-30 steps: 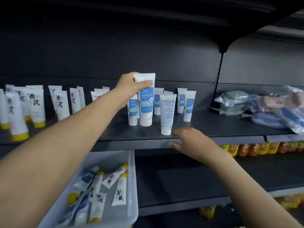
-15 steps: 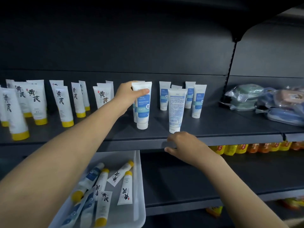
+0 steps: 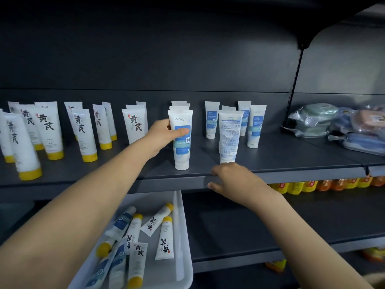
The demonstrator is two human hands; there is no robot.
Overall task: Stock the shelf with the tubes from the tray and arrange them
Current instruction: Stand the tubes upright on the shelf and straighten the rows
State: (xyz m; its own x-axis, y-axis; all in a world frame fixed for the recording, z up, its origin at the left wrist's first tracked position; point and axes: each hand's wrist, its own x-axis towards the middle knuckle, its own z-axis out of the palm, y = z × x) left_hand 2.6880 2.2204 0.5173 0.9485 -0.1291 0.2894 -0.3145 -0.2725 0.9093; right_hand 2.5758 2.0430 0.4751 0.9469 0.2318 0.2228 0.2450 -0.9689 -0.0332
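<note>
- Along the near edge of the shelf point(image 3: 291, 159), bare room flanks the blue-label tube point(image 3: 180, 151).
- Left hand point(image 3: 158, 134) fingers grip it, thumb across its label.
- Right hand point(image 3: 235, 180) rests there, fingers loosely bent.

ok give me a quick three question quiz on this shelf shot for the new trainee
1. True or false: the left hand is empty.
2. Where is the right hand? A in the tray; B at the front edge of the shelf; C on the wrapped packs.
3. Fill in: the barcode tube standing just above the right hand shows its ____ side.
Key: 1 false, it grips the blue-label tube. 2 B. 3 back.
</note>
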